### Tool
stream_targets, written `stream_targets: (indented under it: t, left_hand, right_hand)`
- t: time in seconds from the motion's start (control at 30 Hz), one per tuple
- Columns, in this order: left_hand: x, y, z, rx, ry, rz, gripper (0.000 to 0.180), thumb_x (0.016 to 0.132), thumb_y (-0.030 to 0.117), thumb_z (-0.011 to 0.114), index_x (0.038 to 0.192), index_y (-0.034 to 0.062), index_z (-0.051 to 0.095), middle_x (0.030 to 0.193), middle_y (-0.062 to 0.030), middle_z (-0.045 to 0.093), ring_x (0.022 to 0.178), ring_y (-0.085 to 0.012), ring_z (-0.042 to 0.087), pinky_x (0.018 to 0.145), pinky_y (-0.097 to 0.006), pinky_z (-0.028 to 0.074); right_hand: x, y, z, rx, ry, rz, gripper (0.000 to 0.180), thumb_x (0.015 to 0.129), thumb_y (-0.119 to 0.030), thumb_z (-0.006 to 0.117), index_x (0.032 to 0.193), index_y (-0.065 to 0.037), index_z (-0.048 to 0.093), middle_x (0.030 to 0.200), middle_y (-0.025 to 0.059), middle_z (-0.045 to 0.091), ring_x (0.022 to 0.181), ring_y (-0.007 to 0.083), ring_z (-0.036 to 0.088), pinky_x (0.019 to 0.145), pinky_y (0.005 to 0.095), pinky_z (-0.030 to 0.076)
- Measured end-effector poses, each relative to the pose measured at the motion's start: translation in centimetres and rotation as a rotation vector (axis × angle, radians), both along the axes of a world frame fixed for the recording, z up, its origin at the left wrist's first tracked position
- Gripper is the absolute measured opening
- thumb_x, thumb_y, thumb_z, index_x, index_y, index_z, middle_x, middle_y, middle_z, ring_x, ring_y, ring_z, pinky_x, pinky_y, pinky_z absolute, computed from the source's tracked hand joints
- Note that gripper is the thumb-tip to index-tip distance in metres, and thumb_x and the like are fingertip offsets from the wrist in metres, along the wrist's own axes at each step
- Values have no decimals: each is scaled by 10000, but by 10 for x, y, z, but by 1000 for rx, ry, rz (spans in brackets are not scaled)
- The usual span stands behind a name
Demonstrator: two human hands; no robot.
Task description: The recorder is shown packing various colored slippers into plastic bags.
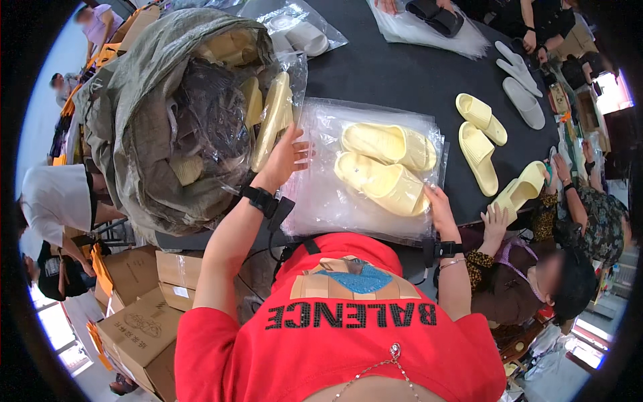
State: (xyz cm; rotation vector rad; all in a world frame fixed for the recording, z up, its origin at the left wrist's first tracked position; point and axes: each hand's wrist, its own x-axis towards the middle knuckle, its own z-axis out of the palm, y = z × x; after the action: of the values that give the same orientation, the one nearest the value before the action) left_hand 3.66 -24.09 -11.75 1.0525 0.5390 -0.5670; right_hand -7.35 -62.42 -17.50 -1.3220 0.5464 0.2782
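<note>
Standing at the dark table (402,74), the person in the red top works over a stack of clear plastic bags (321,194) lying flat at its near edge. Two pale yellow slides (385,167) rest on the stack, side by side and touching, toes toward the person's left.

Left hand (284,157): fingers spread, palm flat on the left edge of the bags, just beside a bagged yellow slide (274,120) that leans out of a large grey-green woven sack (134,87). The sack stands at the left, bulging, with more bagged footwear showing inside.

Right hand (439,208): at the near right corner of the stack, fingers curled against the heel of the nearer slide; whether it pinches slide or bag, cannot tell.

Further packages: brown cardboard cartons (144,315) on the floor at lower left, one bearing a small white rectangular label (181,292). A sealed clear bag holding white slides (301,33) lies at the table's far side. Loose yellow slides (479,134) and grey ones (522,87) lie to the right, well apart from the stack.
</note>
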Motion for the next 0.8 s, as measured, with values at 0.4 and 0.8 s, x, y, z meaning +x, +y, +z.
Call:
stream_targets:
  t: [0.4,0.8]
  left_hand:
    - [-15,21,-33,-27,-178,-343,335,860,147,533,1168,30,472,1014,-75,579,874,-176,573,756,-313,473]
    - [-59,4,-59,576,-437,-1004,376,800,214,590,1110,30,484,635,-81,557,520,-175,572,447,-297,462]
  right_hand:
    - [9,4,14,-90,65,-128,171,895,-227,518,940,-62,537,765,-9,537,595,60,513,502,213,417]
    - [17,0,-22,-97,-17,-71,127,892,-191,511,913,-66,517,795,15,546,683,97,527,581,246,444]
